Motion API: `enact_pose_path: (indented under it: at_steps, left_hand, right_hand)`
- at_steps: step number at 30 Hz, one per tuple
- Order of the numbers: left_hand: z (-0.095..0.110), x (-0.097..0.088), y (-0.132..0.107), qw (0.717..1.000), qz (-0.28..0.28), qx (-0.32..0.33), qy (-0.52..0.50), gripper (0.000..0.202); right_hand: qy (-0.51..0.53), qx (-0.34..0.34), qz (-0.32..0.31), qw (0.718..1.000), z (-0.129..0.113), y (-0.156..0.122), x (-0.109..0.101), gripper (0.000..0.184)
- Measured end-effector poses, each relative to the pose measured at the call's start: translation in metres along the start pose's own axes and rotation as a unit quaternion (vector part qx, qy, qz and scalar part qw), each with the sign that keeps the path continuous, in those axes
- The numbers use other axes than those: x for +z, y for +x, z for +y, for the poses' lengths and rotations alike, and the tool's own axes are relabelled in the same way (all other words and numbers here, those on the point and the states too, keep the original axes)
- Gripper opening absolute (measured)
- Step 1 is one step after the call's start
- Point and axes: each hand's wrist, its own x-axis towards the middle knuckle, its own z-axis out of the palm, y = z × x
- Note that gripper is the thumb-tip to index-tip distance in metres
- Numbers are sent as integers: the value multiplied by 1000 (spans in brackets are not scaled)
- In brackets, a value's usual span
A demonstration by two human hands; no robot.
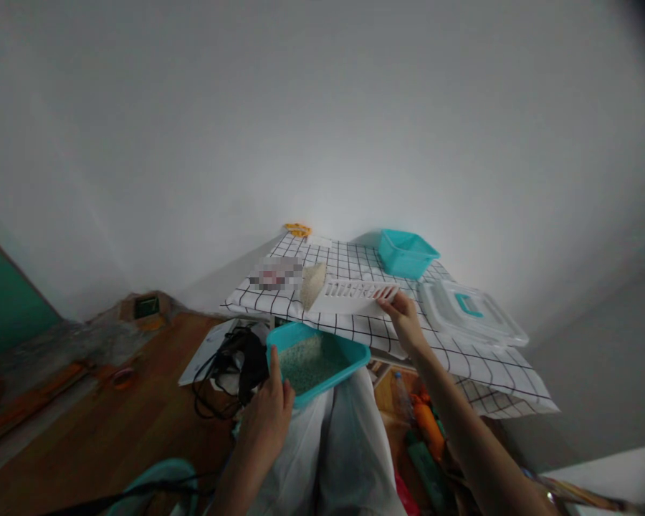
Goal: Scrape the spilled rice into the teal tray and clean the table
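Note:
A teal plastic tray (361, 354) rests on my lap, partly under the table's front edge, with greyish granules (312, 362) spread inside. My left hand (269, 408) grips its near left corner, the index finger stretched along the rim and the thumb at the front side. In my right hand (402, 315), a white slotted plastic piece (344, 304) is pinched by its right end, above the table's front part. Beside its left end is a beige, grainy-looking piece (314, 283); whether the two touch I cannot tell.
The table has a white checked cloth (349, 259). On it are an empty-looking teal basket (408, 254), a clear lid with a teal handle (476, 312) and a yellow packet (297, 229). Black cables (215, 380) lie left of my legs; an orange bottle (428, 428) is below right.

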Motion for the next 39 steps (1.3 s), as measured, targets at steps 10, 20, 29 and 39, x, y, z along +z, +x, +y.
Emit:
enact_pose_path:
  at_steps: [10,20,29,39]
  left_hand:
    - [-1,1,-1,1000,9,12,-19,63]
    - [-5,5,1,999,11,18,-49,64]
    - [-6,8,1,999,14,20,-41,64]
    - [-4,5,0,998,10,21,-61,64]
  right_hand:
    - [19,24,-19,999,4,-2,6,14]
    - [25,8,-5,1000,5,8,17,14]
    - [9,16,-23,1000,7,5,14,16]
    - [18,23,-13,999,9,-4,-1,16]
